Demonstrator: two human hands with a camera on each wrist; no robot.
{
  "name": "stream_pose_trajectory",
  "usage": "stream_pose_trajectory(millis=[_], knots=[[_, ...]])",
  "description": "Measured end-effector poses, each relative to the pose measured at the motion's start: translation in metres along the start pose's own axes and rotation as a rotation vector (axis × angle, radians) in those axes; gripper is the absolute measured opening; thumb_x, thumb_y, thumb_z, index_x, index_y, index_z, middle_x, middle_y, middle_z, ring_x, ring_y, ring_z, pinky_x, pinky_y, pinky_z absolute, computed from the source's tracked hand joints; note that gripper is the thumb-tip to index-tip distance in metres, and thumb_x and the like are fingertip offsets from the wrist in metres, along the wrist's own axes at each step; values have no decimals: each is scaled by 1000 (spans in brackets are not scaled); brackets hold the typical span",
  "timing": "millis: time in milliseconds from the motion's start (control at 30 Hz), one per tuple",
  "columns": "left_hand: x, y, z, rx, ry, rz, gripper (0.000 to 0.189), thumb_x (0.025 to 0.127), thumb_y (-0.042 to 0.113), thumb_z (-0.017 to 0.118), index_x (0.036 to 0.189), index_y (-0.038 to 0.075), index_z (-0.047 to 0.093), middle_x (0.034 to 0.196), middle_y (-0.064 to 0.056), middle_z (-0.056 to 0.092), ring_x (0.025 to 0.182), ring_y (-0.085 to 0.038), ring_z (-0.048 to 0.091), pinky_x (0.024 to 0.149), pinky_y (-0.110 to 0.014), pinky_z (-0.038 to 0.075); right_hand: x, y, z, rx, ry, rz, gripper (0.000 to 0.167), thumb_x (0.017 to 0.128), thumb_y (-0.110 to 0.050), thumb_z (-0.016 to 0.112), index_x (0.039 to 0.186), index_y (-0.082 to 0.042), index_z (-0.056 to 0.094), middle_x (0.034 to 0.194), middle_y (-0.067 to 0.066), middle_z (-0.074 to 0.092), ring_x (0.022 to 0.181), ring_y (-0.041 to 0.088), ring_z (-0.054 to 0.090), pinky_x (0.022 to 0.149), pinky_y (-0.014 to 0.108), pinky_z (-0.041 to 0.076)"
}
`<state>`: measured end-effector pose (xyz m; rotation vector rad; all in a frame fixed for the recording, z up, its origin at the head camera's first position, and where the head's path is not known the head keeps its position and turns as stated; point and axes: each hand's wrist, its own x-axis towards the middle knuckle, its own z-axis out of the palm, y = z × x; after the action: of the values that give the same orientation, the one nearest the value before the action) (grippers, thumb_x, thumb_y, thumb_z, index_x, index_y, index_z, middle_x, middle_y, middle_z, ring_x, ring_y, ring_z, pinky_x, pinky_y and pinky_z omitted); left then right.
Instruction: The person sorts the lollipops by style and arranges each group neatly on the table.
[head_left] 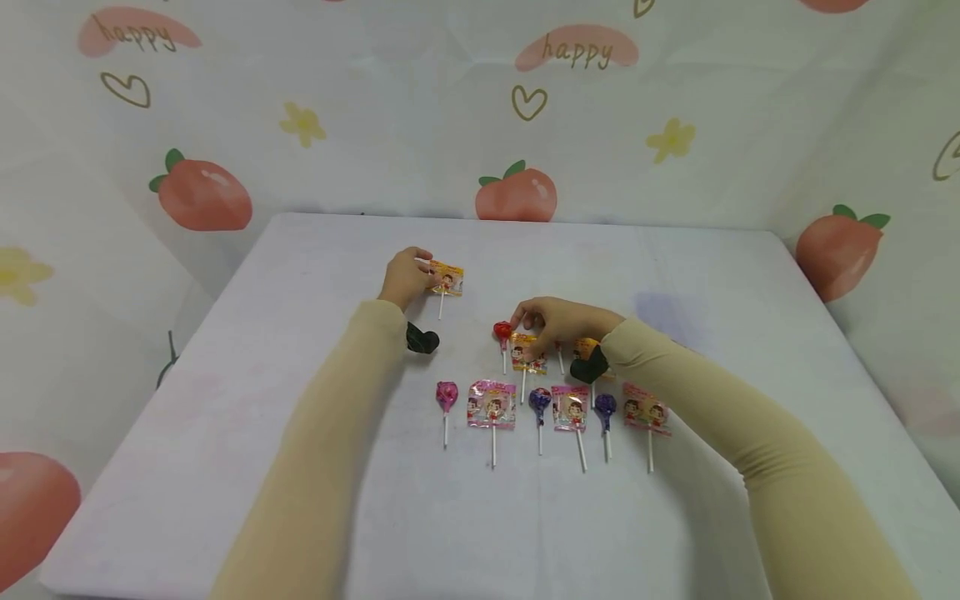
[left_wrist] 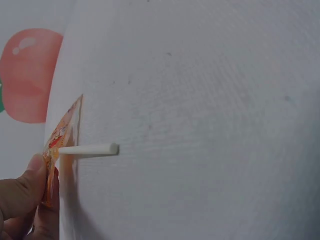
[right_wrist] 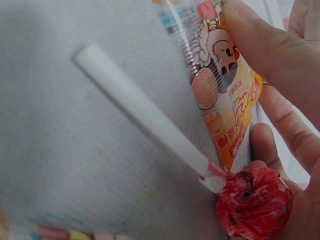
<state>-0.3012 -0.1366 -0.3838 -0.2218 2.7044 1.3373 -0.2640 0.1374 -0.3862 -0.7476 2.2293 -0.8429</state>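
Observation:
Near the back left of the table, my left hand (head_left: 407,277) pinches an orange-wrapped flat lollipop (head_left: 450,279) by its packet. Its white stick (left_wrist: 90,149) points away from the thumb in the left wrist view. My right hand (head_left: 567,319) is over the back row of lollipops, thumb and fingers on either side of another orange packet lollipop (right_wrist: 220,90). One red ball lollipop (head_left: 502,331) lies just left of its fingers. Close to the right palm is a red ball lollipop (right_wrist: 255,202); the hand mostly hides it from the head view. Another orange packet (head_left: 585,348) lies partly under the right wrist.
A front row holds a pink ball lollipop (head_left: 447,395), pink packet lollipops (head_left: 491,406) and purple ball lollipops (head_left: 539,402), sticks toward me. Dark wrist pieces (head_left: 423,339) hang below both sleeves. Printed cloth (head_left: 420,167) stands behind the white table (head_left: 225,433).

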Motion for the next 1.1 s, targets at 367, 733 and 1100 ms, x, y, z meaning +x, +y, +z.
stream_pose_trajectory(millis=[367,733,1100], knots=[[-2,-2,3,67,71,-32,39,83,7,76,120,4,66,109,-16,66,94,-23,57,87,-35,47,0,-1,-1,5,-3,16,49,76,-19,84,117,-10,60,98,7,46,84,21,40,69,30,36],[-8,-4,0,110,76,17,30,83,13,77,110,1,71,108,-18,68,106,-28,57,99,-39,42,0,0,-1,10,-7,16,50,76,-21,84,117,-10,59,98,8,46,84,21,40,67,30,38],[-4,-14,-9,104,-24,-40,36,85,19,76,119,9,69,122,-15,60,113,-28,51,104,-41,37,-1,-2,0,-1,-4,35,49,77,-20,84,118,-10,59,98,7,46,84,21,40,68,30,36]])
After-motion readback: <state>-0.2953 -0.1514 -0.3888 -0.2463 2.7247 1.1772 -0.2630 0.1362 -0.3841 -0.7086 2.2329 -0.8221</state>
